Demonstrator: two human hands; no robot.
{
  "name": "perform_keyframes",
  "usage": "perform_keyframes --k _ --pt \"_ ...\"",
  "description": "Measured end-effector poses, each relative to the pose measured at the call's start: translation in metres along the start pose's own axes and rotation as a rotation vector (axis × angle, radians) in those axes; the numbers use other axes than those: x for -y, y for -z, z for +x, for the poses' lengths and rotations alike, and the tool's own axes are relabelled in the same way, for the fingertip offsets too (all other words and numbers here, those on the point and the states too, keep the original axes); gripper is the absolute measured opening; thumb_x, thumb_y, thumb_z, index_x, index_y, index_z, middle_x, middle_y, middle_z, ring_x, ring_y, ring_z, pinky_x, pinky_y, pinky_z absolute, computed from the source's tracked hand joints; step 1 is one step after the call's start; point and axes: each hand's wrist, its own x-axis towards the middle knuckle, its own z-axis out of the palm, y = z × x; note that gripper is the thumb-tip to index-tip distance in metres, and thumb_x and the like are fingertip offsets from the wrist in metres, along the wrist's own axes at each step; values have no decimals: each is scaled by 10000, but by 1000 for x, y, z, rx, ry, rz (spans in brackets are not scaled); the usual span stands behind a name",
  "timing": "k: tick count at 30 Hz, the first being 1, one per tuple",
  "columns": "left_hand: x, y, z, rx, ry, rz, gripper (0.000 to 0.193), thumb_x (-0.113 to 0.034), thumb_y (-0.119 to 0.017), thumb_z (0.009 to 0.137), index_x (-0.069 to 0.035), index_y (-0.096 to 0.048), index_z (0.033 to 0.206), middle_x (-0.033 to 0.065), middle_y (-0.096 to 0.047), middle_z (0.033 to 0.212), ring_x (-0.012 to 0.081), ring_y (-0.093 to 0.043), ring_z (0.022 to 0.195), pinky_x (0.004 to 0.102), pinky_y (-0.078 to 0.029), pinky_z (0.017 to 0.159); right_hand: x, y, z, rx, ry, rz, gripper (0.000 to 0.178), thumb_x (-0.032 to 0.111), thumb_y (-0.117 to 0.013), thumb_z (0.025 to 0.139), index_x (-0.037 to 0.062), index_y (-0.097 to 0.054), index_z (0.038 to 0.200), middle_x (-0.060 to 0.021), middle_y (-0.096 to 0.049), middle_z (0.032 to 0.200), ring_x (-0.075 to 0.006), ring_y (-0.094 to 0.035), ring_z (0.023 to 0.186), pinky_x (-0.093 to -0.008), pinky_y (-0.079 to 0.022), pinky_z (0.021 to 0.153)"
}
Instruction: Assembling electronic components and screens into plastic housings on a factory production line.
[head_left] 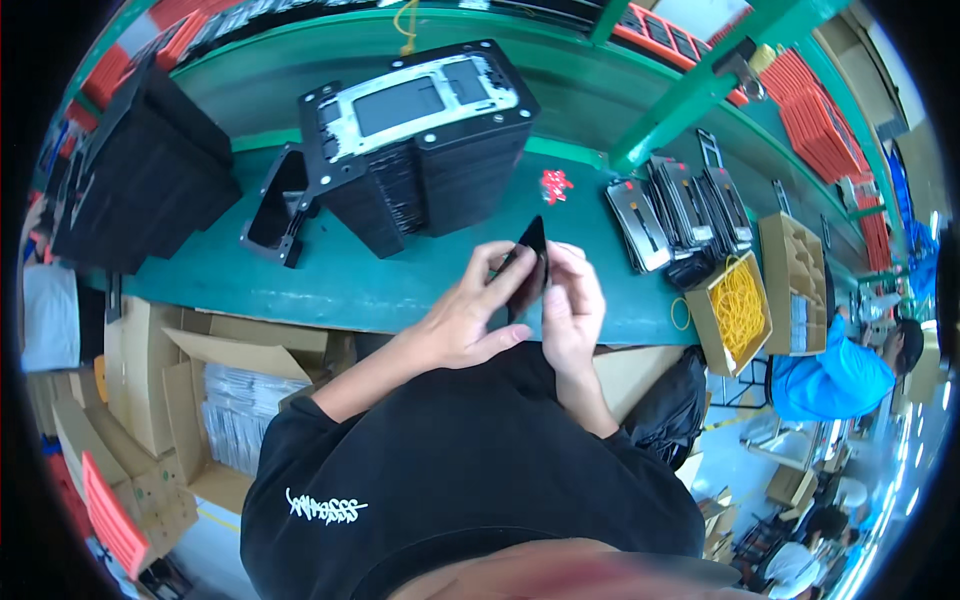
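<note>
Between my hands, above the near edge of the green table (400,295), is a thin, glossy black panel (531,262), tilted so that it shows almost edge-on. My left hand (468,312) has its fingers closed on the panel's left face, thumb pointing to the right. On the other side, my right hand (573,312) pinches the panel's right edge with bent fingers. Beyond them stands a tall stack of black frames (460,185), with a white-and-black frame (425,100) on top. Small red pieces (555,186) lie in a pile just past the panel.
Another black stack (150,170) and a loose black frame (270,215) stand left. Bundled flat grey parts (690,205), a box of yellow rubber bands (738,310) and a divided carton (790,245) are right. Below left, an open carton (185,420) holds wrapped parts. Co-workers sit far right.
</note>
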Motion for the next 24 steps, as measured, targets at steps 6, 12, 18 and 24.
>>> perform_keyframes --k 6,12,18,24 --pt "12 -3 -20 -22 -101 318 954 -248 -819 841 -216 -261 1614 234 -306 1507 430 -510 1273 465 -512 1001 -21 -2 1 -22 -329 386 165 128 -647 1010 14 -590 1115 -64 -545 1132 -132 -553 988 -278 -471 881" --pt "12 10 -31 -60 -152 412 1016 -241 -839 818 -346 -223 1619 224 -315 1503 433 -553 1223 455 -556 938 -30 -2 13 267 -194 293 196 173 -668 1013 24 -572 1096 -38 -528 1075 -104 -530 944 -247 -451 858" --pt "13 19 -30 -86 -86 422 1084 -254 -846 806 -413 -158 1629 210 -322 1515 443 -555 1225 469 -583 882 -22 -19 23 188 -332 394 200 199 -674 1013 39 -556 1042 -19 -513 1034 -101 -524 910 -253 -462 831" --pt "13 20 -31 -88 -195 505 1044 -296 -808 845 -353 -141 1646 203 -338 1513 441 -557 1227 469 -576 887 -33 -15 11 155 -362 504 185 199 -666 1015 47 -562 992 -18 -527 1017 -112 -557 884 -262 -482 809"
